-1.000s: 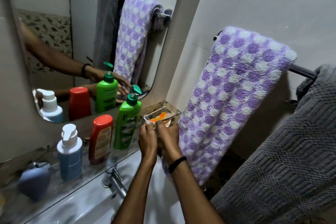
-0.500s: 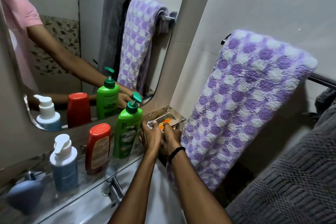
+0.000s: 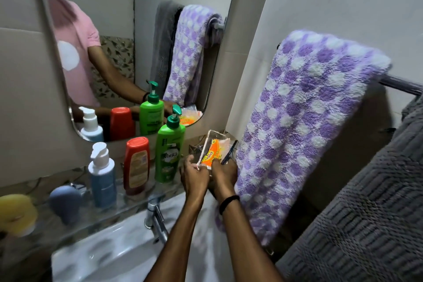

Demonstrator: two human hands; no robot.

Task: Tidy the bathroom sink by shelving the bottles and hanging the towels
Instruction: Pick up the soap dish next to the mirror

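Tilted clear tray (image 3: 211, 138) pinched at near edge by left hand (image 3: 194, 175) and right hand (image 3: 224, 174). Looks light, stiff, slick; orange packet (image 3: 211, 155) may slide out.

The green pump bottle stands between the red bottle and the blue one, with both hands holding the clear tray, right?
No: the head view shows the red bottle in the middle, the blue one left of it, the green pump bottle right. The left hand and right hand hold the clear tray.
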